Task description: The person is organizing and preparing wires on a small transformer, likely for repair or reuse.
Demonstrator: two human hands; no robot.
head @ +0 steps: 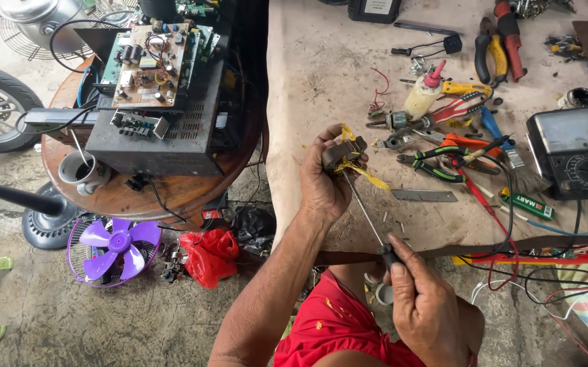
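Small transformer [343, 151], dark core with torn yellow insulation tape hanging off it, sits in the left hand [326, 182], raised above the near edge of the workbench [321, 75]. Left fingers clenched around the core, thumb on top; the grip looks set to brace the part against the tool's push. Right hand [424, 304] closed on the dark handle of a thin screwdriver [365, 207], shaft running up and left so the tip meets the transformer's underside near the tape. Exact contact point is hidden by tape and fingers.

Both hands are held off the bench surface, over the person's lap in red fabric [338, 326], probably so the long shaft has room to angle in from below.

Room: bench to the right is crowded. Green-handled pliers [437, 163], red-handled cutters [458, 109], a brush [511, 156] and a glue bottle with red tip [422, 95] lie near the transformer. Analogue multimeter [573, 153] further right, well apart. A flat metal strip [424, 196] lies just beside the shaft's line. A dark bar [511, 246] crosses near the right hand, wires tangled along it.

Left of the bench edge is open drop to the floor: round wooden table with an opened amplifier chassis [158, 129], purple fan [111, 246], red bag [209, 255]. Freest space is towards the lap and left.
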